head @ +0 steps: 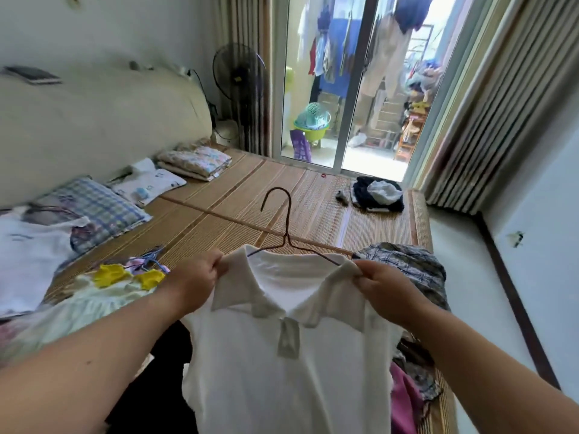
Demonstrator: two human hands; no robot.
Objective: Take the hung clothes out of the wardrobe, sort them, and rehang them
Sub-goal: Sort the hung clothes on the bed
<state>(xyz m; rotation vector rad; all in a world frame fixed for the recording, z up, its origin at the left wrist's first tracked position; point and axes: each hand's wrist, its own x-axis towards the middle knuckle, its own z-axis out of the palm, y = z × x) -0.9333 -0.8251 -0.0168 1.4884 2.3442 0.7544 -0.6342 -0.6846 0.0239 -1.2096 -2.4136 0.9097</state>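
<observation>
A white polo shirt (282, 371) hangs on a thin wire hanger (283, 220) in front of me, above the bed. My left hand (194, 277) pinches the shirt's left shoulder by the collar. My right hand (382, 286) pinches the right shoulder at the hanger's end. The hanger's hook points up and away from me. The wardrobe is not in view.
The bed's bamboo mat (244, 198) carries clothes: a pale pile with yellow trim (125, 280) at left, a plaid garment (413, 264) and pink cloth (404, 399) at right, a dark heap (379, 192) at the far end. Pillows (94, 208) lie by the headboard. A fan (241, 76) stands by the glass door.
</observation>
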